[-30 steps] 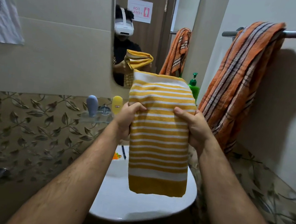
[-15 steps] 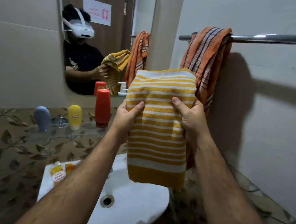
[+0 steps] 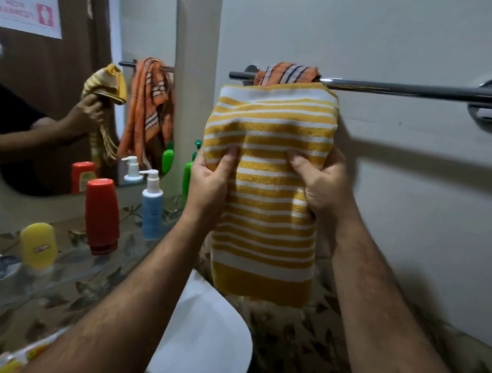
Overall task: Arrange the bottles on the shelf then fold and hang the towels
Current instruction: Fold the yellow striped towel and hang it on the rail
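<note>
Both thumbs press into the front of the folded yellow striped towel [image 3: 265, 189], fingers curled behind it: the left hand [image 3: 208, 180] grips its left edge, the right hand [image 3: 324, 187] its right. The towel's top edge sits just below the chrome rail [image 3: 412, 90], covering the orange towel [image 3: 287, 72] draped there. 5 bottles stand on the glass shelf [image 3: 32, 285] at left, among them a red bottle [image 3: 102, 212].

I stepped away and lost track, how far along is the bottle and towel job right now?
Done, it seems: the red bottle, yellow bottle and blue pump bottle stand on the glass shelf, and the orange towel is over the rail. In hand: the left hand and right hand grip the folded yellow striped towel. Left: hanging it on the bare rail.
</note>
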A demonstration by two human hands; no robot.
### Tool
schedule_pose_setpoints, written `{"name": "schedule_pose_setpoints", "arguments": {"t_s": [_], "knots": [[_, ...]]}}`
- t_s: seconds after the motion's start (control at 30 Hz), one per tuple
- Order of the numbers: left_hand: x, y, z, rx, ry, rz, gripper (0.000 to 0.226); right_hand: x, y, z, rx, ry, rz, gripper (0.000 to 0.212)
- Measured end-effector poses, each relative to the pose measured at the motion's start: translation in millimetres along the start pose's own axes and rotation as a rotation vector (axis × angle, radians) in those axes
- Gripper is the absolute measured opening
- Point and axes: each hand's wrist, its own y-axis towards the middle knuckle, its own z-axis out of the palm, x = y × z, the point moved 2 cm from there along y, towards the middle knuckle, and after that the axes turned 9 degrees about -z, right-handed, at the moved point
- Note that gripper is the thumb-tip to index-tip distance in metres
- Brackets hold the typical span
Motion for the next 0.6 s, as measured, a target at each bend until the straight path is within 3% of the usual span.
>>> {"name": "schedule_pose_setpoints", "arguments": {"t_s": [0.3,0.43,0.6], "knots": [[-22.7,-2.9,51.7,0.201,-0.053,0.102,0.039,61.8,-10.2,-35.1,-0.149,-0.25,-0.109,0.015],[-44.3,-2.9,78.1,0.245,-0.046,0.216,0.019,88.4,-5.0,-50.8,-0.229,-0.393,-0.207,0.013],[-71.3,15.1,117.1,0.275,-0.058,0.319,0.02,119.5,21.8,-69.2,-0.33,-0.563,-0.311,0.016]]}}
